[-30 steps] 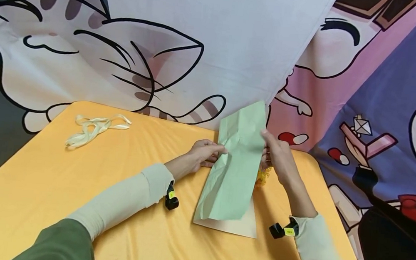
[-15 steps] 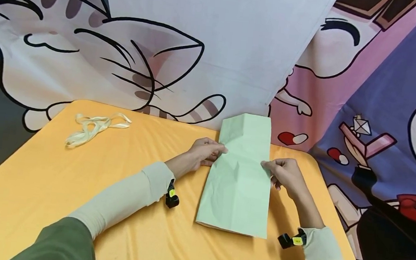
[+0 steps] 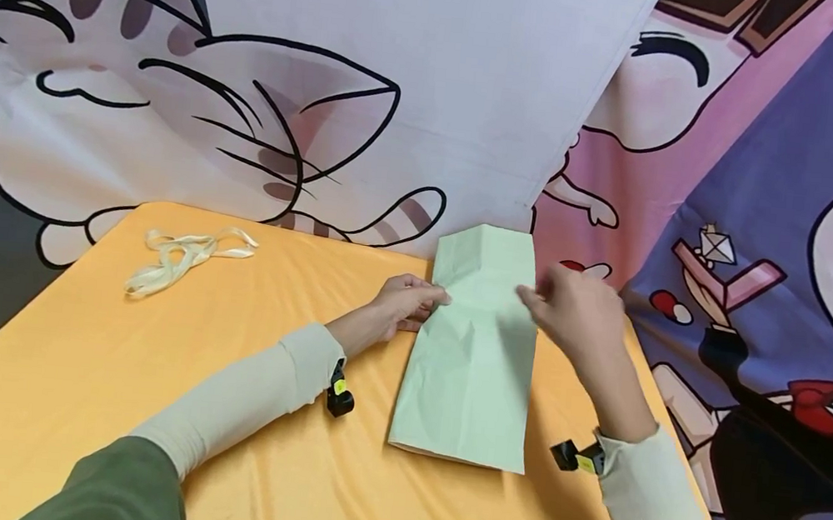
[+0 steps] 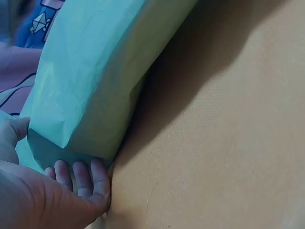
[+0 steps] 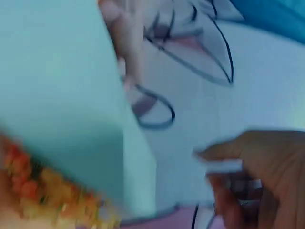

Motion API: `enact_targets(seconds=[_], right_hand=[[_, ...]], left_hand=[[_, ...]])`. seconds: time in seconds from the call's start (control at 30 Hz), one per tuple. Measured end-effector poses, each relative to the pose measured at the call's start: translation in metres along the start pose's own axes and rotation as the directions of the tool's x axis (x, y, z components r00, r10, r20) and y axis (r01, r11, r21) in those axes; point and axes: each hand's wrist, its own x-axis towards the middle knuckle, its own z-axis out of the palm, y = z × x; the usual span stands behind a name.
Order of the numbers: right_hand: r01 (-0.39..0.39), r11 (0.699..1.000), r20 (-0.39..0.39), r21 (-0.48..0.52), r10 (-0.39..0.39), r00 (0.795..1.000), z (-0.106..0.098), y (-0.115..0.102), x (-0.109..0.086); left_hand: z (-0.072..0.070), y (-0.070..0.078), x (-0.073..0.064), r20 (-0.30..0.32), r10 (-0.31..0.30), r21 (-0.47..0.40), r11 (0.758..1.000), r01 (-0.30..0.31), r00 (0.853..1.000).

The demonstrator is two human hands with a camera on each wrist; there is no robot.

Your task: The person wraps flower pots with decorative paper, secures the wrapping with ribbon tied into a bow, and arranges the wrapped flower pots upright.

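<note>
A pale green sheet of wrapping paper [image 3: 473, 374], creased down its middle, stands folded over on the table. At its left edge my left hand [image 3: 403, 302] pinches it. The left wrist view has the thumb on the paper's outer side and the fingers [image 4: 97, 176] curled below a fold. My right hand [image 3: 583, 314], blurred, is raised at the paper's right side. Its thumb and forefinger are apart with nothing between them in the right wrist view. Orange and yellow flowers [image 5: 57, 198] show under the paper there; in the head view the paper hides them.
A loose bunch of cream ribbon [image 3: 179, 260] lies at the table's back left. The table wears a yellow cloth [image 3: 270, 455]. Behind it hangs a printed cartoon curtain [image 3: 478, 90], close to the back edge.
My right hand has brought the paper's right side over the flowers, let go of it, and risen away. My left hand keeps its hold. The view has shifted slightly.
</note>
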Motion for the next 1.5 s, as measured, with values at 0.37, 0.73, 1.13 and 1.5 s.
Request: enact_targets(seconds=[0.37, 0.73, 1.13, 1.5], right_hand=[[0.294, 0.953, 0.397, -0.065, -0.246, 0.884, 0.065, -0.029, 0.041], [0.267, 0.962, 0.411, -0.061, -0.219, 0.885, 0.077, -0.019, 0.039], [0.317, 0.929, 0.391, -0.191, -0.224, 0.893, 0.098, -0.016, 0.038], [0.284, 0.948, 0.306, -0.144, -0.23, 0.924, 0.107, -0.017, 0.038]], left_hand=[[-0.001, -0.007, 0.005, -0.035, 0.041, 0.065, 0.997, -0.038, 0.999], [-0.004, -0.001, 0.008, 0.007, 0.379, 0.301, 0.882, -0.363, 0.925], [-0.014, 0.019, 0.025, 0.382, 0.402, 0.524, 0.648, -0.553, 0.832], [-0.018, 0.03, 0.034, 0.572, 0.285, 0.714, 0.289, -0.638, 0.769]])
